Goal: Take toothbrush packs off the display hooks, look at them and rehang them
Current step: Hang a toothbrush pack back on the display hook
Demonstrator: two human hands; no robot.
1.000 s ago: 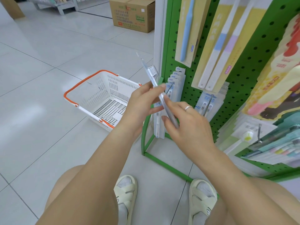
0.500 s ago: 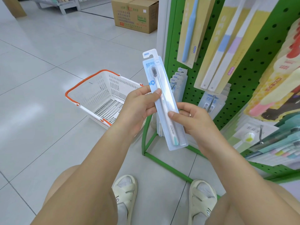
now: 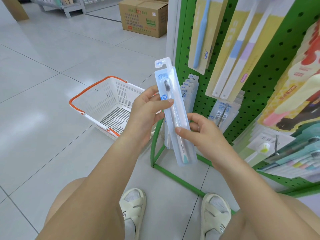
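Head view: one toothbrush pack (image 3: 174,111) is off its hook, face-up before the pegboard display (image 3: 259,80).
Fingers: left hand (image 3: 147,110) and right hand (image 3: 204,132) pinch its edges.
Progress: inspection underway; rehanging remains.

On my feed I see a white shopping basket (image 3: 110,108) with orange handles on the pale tiled floor (image 3: 52,66), a cardboard box (image 3: 143,18) farther back, and cream sandals (image 3: 133,205) below.
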